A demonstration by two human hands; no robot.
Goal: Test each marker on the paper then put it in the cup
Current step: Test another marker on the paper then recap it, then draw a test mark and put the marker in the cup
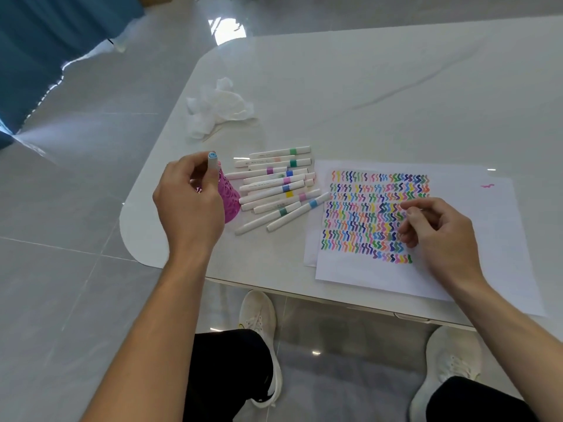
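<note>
Now left hand (pixel 189 205) grips marker (pixel 212 161) (upright) at cup (pixel 229 202).

Worktop (pixel 380 95) layout:

- The paper (pixel 475 208) lies right of centre, near the front edge. It sits on a second sheet (pixel 309 245) whose edge shows at its left.
- The right hand (pixel 438 229) rests on the paper, over the right part of the test marks.
- The pile of markers (pixel 274 184) lies flat just left of the paper. The front-most one reaches the sheet's left edge.
- The cup (pixel 228 199) is just left of the pile.
- The left hand (pixel 185 202) is in front of the cup and partly hides it. Its fingers (pixel 198 166) hold a single marker (pixel 213 161) upright at the cup's top.
- The tissue (pixel 219 108) lies behind the pile, apart from it.
</note>
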